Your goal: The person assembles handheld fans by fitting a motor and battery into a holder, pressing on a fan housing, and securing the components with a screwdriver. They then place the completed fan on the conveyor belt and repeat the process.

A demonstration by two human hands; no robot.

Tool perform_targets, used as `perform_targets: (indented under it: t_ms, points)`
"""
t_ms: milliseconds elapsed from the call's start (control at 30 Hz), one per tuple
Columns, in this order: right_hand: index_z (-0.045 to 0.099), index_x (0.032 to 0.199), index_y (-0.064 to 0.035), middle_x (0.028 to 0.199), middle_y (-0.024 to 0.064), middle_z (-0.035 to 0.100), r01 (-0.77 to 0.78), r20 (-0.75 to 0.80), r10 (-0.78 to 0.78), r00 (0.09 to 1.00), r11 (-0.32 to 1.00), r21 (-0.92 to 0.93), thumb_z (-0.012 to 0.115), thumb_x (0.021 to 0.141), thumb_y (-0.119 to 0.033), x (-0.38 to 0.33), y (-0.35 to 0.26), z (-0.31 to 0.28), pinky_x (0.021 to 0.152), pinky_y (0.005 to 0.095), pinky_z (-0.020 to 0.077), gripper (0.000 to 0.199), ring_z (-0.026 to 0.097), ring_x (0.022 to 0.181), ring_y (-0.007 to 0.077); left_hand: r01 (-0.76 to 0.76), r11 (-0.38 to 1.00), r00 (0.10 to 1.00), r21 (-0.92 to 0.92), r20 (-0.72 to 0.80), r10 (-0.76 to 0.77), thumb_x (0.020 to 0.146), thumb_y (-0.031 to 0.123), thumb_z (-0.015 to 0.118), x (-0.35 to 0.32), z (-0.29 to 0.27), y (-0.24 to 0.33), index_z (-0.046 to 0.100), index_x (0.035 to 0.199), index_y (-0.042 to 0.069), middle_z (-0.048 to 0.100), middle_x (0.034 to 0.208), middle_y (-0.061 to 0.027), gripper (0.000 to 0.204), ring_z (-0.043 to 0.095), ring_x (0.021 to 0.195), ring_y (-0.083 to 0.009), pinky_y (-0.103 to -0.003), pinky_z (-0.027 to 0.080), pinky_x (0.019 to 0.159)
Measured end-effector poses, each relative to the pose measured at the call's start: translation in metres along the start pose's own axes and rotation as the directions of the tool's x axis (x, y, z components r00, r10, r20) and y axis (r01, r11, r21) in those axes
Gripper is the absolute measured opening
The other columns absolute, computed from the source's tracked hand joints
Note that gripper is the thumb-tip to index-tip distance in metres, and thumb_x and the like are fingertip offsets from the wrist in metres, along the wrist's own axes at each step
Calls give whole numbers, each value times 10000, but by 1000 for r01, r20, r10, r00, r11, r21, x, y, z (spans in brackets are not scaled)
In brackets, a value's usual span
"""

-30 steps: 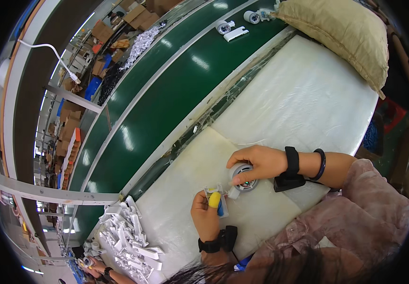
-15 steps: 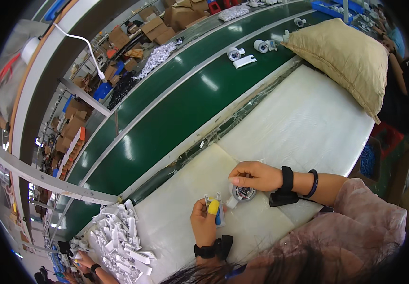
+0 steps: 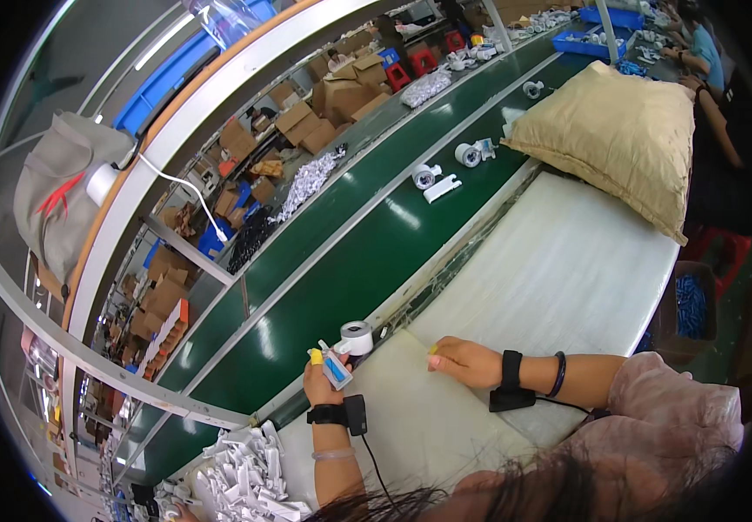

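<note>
In my left hand (image 3: pixel 322 387) is a white device with a round head (image 3: pixel 357 336) and a short handle part with a blue panel (image 3: pixel 336 370). A yellow cover sits on a fingertip of that hand. The device is held up at the edge of the green conveyor belt. To the right, above the whitish work surface, my right hand (image 3: pixel 470 362) is closed, its fingers curled together with a yellow spot at the tips. Whether anything small is between them is hidden.
A heap of white plastic parts (image 3: pixel 241 474) lies at lower left, with another person's hand (image 3: pixel 186 513) beside it. Similar round-headed devices (image 3: pixel 469 155) lie on the conveyor (image 3: pixel 315 300). A large tan sack (image 3: pixel 606 143) rests at the far right. A metal frame post (image 3: pixel 123 374) crosses the left.
My left hand has moved up and left toward the belt with the device. My right hand has come off the round head and sits slightly lower. The view has shifted.
</note>
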State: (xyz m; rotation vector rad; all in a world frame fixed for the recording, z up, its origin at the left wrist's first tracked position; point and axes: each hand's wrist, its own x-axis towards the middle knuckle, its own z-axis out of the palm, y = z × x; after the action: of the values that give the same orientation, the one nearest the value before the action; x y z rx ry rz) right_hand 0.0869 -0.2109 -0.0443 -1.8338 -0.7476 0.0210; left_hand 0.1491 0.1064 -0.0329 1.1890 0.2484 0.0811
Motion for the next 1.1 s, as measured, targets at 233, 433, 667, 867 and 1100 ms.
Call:
perform_targets:
  t_ms: [233,433,667,867,1100]
  points:
    - [527,1127,13,1022,198,557,-183,-40,192,981,968,171,507,931,-303,7,-5,-9,812,370,470,373,568,894,304,-161,957,959,243,-191,209,875,70,531,-30,53,-36,392,1318,-11,476,1278,-119,471,450,1167,-181,-322,377,948]
    - [521,1174,-8,1130,220,551,97,266,-6,964,939,-330,648,798,-345,72,20,-55,844,399,465,520,571,983,367,326,945,848,20,435,-302,934,169,486,-80,84,-67,512,1195,50,587,1153,-120,288,597,1014,-253,-390,516,830]
    - [560,1138,-36,1130,157,566,-184,-73,251,965,454,-872,687,745,-294,170,104,-147,875,418,465,487,552,1051,335,419,873,827,-248,502,-254,949,141,457,-75,70,-82,508,1149,9,578,1119,-155,245,592,1008,-287,-426,508,855]
    - [565,1119,-97,1124,91,567,-178,-172,61,983,112,-978,561,801,-120,224,156,-182,856,381,463,319,543,1080,244,524,825,746,-213,583,-323,963,151,441,-72,74,-74,495,1172,-10,556,1159,-164,269,575,1040,-299,-432,486,895]
    - [535,1165,-93,1194,111,546,-271,-216,271,938,189,-944,573,815,-118,243,169,-194,928,394,424,353,532,1112,265,495,845,755,-202,581,-304,959,147,454,-73,76,-72,484,1186,-12,547,1175,-170,278,574,1043,-293,-432,485,895]
